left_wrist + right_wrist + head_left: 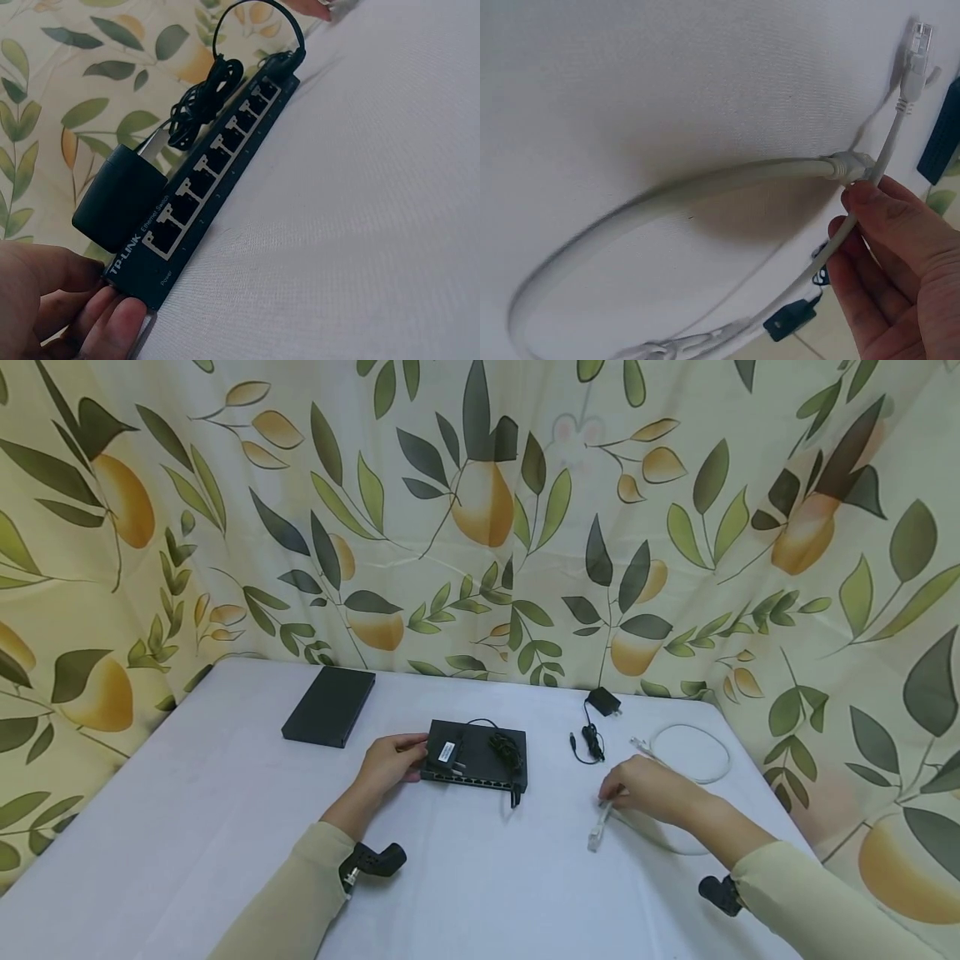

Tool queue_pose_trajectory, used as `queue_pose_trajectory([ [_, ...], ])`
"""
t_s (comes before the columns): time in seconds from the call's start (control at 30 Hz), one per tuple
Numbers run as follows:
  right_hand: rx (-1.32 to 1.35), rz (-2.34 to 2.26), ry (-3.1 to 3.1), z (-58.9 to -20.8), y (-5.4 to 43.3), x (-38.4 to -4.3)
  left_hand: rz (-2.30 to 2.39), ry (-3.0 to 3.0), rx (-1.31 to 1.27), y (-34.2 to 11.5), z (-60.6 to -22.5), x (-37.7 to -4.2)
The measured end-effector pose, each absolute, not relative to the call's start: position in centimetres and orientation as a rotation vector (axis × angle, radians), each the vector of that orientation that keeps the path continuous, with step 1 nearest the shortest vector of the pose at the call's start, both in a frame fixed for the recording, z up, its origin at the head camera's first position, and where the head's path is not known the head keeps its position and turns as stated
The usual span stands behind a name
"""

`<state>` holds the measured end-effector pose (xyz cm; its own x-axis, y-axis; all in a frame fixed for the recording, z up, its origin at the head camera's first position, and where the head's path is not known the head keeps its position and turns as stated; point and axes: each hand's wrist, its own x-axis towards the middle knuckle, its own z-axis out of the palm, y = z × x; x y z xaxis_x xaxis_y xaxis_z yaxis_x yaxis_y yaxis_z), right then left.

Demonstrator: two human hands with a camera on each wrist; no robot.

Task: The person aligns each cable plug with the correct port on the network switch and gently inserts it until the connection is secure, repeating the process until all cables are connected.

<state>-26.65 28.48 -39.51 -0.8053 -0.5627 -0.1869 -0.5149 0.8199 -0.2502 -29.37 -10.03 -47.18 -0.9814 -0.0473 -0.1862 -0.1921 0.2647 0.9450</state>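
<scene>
A black TP-LINK Ethernet switch (468,772) lies flat near the middle of the table, its row of ports (217,157) toward me. On top of it sit a black power adapter (120,199) and a bundled black cord (506,750). My left hand (392,760) grips the switch's left end between thumb and fingers. To the right, my right hand (648,789) pinches a pale network cable (844,232) between thumb and fingertips. One clear-ended plug (913,75) sticks out beyond the fingers; a second plug (851,166) is close by the fingertips.
A flat black box (330,706) lies at the back left. Behind the right hand are another black adapter (603,702) with a tied cord (592,742) and a loop of white cable (723,772). A leaf-patterned curtain (480,568) hangs along the far edge of the white-covered table (480,877).
</scene>
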Motion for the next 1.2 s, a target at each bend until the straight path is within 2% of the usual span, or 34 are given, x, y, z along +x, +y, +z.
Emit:
queue_pose_trajectory([
  [0.43,-0.889,-0.408,2.735,-39.3,29.3,-26.1,1.825,2.399,-0.225,-10.2,-47.2,-29.3],
  [0.73,-0.696,-0.604,2.694,-39.9,28.6,-25.0,1.830,2.399,-0.217,-10.0,-47.2,-29.3],
  [1.2,-0.534,-0.916,2.630,-41.4,27.7,-22.3,1.823,2.385,-0.223,-10.0,-47.1,-29.3],
])
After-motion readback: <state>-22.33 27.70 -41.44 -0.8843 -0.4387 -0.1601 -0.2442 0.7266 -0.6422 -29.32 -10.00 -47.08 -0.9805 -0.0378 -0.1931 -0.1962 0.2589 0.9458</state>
